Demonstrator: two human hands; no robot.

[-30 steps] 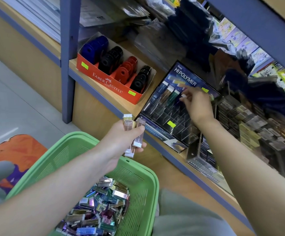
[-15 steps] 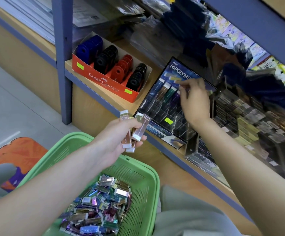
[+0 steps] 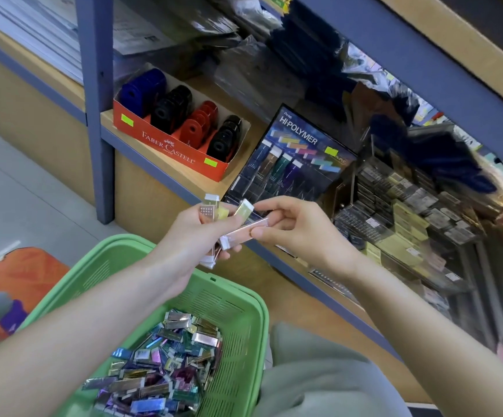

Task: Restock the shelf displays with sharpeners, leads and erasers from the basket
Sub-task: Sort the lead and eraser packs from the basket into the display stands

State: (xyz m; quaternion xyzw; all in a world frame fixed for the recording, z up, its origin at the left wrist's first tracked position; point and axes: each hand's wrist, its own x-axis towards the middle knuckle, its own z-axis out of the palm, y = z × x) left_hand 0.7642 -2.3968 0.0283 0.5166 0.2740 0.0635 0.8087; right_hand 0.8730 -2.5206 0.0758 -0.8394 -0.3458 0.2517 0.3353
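In the green basket (image 3: 125,239) a heap of foil-sleeved erasers (image 3: 160,365) is held. Just above the basket a bundle (image 3: 211,210) is gripped in the curled left hand (image 3: 194,239), and 1 pink eraser (image 3: 245,231), judged light, stiff and slippery, is pinched by its end in the right hand (image 3: 300,233), though its flat sides would be gripped more surely. Beyond the basket, a narrow-slotted display (image 3: 289,167) and a sharpener box (image 3: 169,147) are set on the wooden shelf (image 3: 160,170).

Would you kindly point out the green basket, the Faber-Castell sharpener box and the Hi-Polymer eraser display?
green basket (image 3: 232,326), head view, bare inner wall.
Faber-Castell sharpener box (image 3: 169,147), head view, red front panel.
Hi-Polymer eraser display (image 3: 298,132), head view, printed header.
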